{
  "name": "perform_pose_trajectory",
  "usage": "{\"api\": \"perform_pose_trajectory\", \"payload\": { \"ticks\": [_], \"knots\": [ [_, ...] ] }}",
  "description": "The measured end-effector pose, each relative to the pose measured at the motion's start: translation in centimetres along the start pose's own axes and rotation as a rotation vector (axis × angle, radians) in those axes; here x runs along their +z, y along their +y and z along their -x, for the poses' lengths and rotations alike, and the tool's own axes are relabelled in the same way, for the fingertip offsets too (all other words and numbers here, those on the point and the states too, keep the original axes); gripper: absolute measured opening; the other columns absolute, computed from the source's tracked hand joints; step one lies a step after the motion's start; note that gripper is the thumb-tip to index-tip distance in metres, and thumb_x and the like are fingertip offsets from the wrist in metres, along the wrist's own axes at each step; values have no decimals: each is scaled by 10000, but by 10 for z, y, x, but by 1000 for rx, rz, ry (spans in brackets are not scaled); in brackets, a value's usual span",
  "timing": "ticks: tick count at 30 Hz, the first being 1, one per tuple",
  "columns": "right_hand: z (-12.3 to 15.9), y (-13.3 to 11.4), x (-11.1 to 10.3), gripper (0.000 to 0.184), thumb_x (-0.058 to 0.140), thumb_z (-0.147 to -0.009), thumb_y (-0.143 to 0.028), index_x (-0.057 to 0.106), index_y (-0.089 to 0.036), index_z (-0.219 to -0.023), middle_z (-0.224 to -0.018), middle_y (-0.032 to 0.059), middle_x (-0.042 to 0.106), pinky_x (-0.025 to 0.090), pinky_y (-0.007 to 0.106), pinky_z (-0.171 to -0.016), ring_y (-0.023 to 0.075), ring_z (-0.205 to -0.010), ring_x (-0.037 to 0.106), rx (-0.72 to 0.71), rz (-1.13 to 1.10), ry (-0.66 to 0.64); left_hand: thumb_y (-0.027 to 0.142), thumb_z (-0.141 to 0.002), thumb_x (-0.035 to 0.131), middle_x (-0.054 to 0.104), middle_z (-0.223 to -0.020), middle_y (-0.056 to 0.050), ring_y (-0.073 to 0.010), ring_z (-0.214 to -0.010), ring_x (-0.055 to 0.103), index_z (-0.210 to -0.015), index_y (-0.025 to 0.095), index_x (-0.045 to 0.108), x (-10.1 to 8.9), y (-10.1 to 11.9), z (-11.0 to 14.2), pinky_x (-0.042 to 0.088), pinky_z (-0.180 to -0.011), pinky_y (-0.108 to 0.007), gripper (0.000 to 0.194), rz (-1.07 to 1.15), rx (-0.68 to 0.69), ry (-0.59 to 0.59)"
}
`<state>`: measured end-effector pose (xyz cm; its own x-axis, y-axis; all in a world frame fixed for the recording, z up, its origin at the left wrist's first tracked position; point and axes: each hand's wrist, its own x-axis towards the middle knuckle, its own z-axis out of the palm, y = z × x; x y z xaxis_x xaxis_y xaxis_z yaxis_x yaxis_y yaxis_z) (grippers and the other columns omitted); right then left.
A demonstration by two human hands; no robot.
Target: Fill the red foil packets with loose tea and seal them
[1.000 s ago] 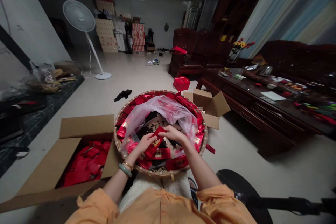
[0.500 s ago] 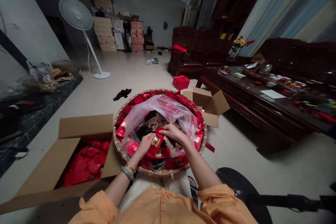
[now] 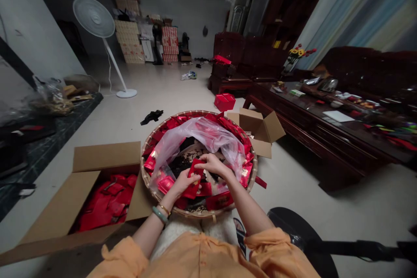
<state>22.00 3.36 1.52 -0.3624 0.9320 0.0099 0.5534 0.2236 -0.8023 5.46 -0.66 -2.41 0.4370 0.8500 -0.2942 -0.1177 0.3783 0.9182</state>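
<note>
A red packet (image 3: 193,187) with gold print is held between my two hands, above a round woven basket (image 3: 145,181). My left hand (image 3: 183,182) grips its left side, with the fingers across its face. At its top edge, my right hand (image 3: 211,165) pinches it between thumb and fingers. Beneath lies an opened clear plastic bag (image 3: 172,137) with dark, shrivelled dried pieces and pale ones (image 3: 182,160); their kind I cannot make out. More red packets (image 3: 221,201) ring the bag inside the basket.
On the left, an open carton (image 3: 52,202) holds many red packets. Another open carton (image 3: 260,132) stands behind the basket at right, near a red box (image 3: 224,102) and a dark wooden table (image 3: 312,128). A black round base (image 3: 296,239) is at lower right.
My left hand has moved slightly right and up over the packet's face, covering more of the gold print. My right hand has shifted slightly left along its top edge. The basket has not moved.
</note>
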Motion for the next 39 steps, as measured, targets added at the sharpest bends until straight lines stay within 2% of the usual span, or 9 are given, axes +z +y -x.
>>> {"api": "perform_pose_trajectory", "payload": {
  "ticks": [6, 10, 13, 16, 21, 26, 31, 34, 39],
  "knots": [
    [-7, -3, 8, 474, 585, -711, -548, 527, -127, -500, -482, -54, 333, 205, 203, -457, 61, -492, 289, 29, 12, 18, 343, -603, 746, 623, -663, -2, -170, -494, 625, -900, 136, 527, 5, 1, -2, 511, -490, -290, 423, -37, -5, 26],
    [-7, 0, 13, 422, 607, -723, -495, 547, -133, -515, -527, -38, 426, 266, 195, -489, 77, -533, 371, -22, -5, 110, 443, -639, 713, 632, -672, -10, -167, -499, 628, -940, 146, 513, 4, 4, 1, 509, -493, -281, 467, 17, -14, 0],
    [-5, -2, 13, 335, 618, -729, -481, 630, -147, -704, -650, -15, 556, 332, 194, -546, 102, -607, 469, -29, -11, 237, 567, -721, 591, 654, -699, -35, -176, -507, 637, -1010, 159, 507, 4, 8, 2, 500, -471, -278, 507, 76, -65, -1],
    [-4, -8, 13, 398, 612, -732, -527, 632, -176, -918, -714, -2, 609, 338, 201, -555, 119, -631, 516, 15, 103, 296, 603, -731, 558, 644, -643, -27, -172, -469, 621, -958, 151, 527, 6, 7, -2, 482, -438, -264, 507, 63, -69, 13],
    [-7, -16, 18, 483, 500, -780, -627, 647, -187, -648, -615, 45, 634, 257, 238, -529, 136, -601, 546, 50, 494, 191, 547, -739, 587, 637, -599, -13, -172, -455, 613, -905, 135, 551, 7, 1, -6, 477, -449, -267, 446, 32, -66, -12],
    [-9, -11, 24, 522, 463, -777, -658, 665, -194, -651, -626, 59, 662, 213, 249, -527, 145, -606, 569, 11, 615, 216, 474, -784, 577, 665, -647, -45, -163, -484, 625, -922, 120, 555, 3, 1, 0, 509, -504, -279, 380, 140, -146, -69],
    [-10, -3, 30, 528, 450, -794, -648, 657, -190, -632, -629, 55, 663, 211, 245, -538, 141, -601, 565, -15, 586, 232, 491, -812, 536, 679, -697, -67, -184, -526, 651, -1019, 139, 506, 2, 6, 7, 539, -541, -323, 410, 232, -261, -158],
    [-10, 1, 28, 523, 432, -823, -624, 643, -188, -625, -639, 48, 660, 236, 240, -552, 138, -607, 560, 19, 510, 243, 502, -804, 543, 678, -697, -70, -182, -514, 650, -1019, 139, 497, 3, 6, 8, 534, -517, -304, 424, 221, -258, -161],
    [3, 23, 17, 483, 220, -952, -454, 626, -195, -932, -883, 64, 661, 342, 231, -668, 160, -802, 584, 216, 419, 389, 498, -761, 605, 672, -666, -48, -171, -475, 634, -977, 145, 515, -2, 1, 5, 524, -469, -284, 424, 246, -212, -81]
  ]
}}
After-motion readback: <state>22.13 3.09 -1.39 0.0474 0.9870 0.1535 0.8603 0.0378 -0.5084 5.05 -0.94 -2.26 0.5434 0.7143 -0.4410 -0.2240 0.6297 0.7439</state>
